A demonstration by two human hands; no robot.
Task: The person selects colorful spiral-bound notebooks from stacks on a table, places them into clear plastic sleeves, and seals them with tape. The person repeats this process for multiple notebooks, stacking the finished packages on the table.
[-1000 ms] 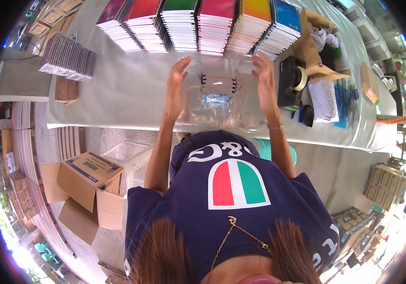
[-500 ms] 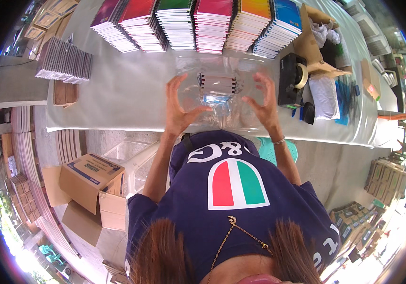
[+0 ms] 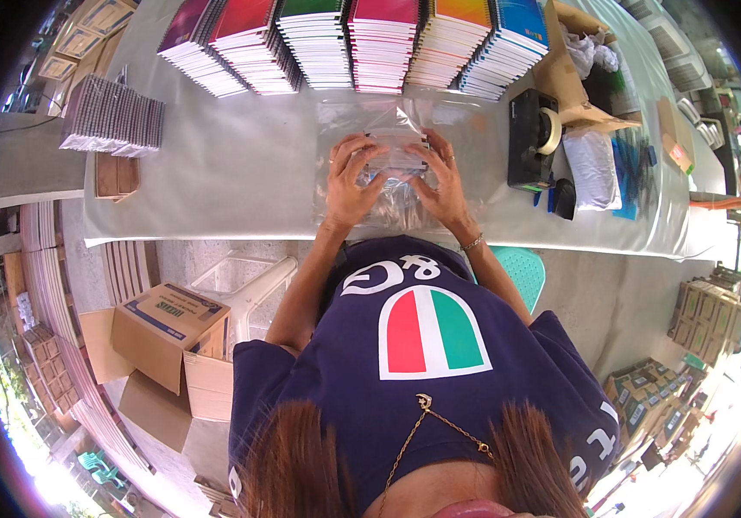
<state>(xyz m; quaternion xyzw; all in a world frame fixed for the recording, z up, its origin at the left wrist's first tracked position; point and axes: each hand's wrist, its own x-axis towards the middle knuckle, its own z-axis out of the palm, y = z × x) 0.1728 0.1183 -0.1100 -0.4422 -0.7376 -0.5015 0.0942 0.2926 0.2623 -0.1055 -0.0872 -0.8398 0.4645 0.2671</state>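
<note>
A small stack of spiral notebooks [image 3: 400, 154], its white page edges showing, stands on the table in front of me. Clear plastic film [image 3: 395, 212] covers it and spreads loosely around it. On the left end of the stack, my left hand [image 3: 353, 183] grips with bent fingers, the thumb toward the near side. My right hand [image 3: 441, 183] grips the right end in the same way. The fingers hide both ends of the stack, and glare on the film blurs its top.
Tall piles of coloured spiral notebooks [image 3: 383, 52] line the far side. At right are a black tape dispenser [image 3: 529, 129], a white package [image 3: 592, 173] and an open carton [image 3: 566, 65]. A wrapped notebook stack [image 3: 111, 116] stands left. An open box [image 3: 167, 324] sits below the table.
Both hands have come inward from either side of the wrapped stack and closed on its ends. The film around it is now drawn in closer.
</note>
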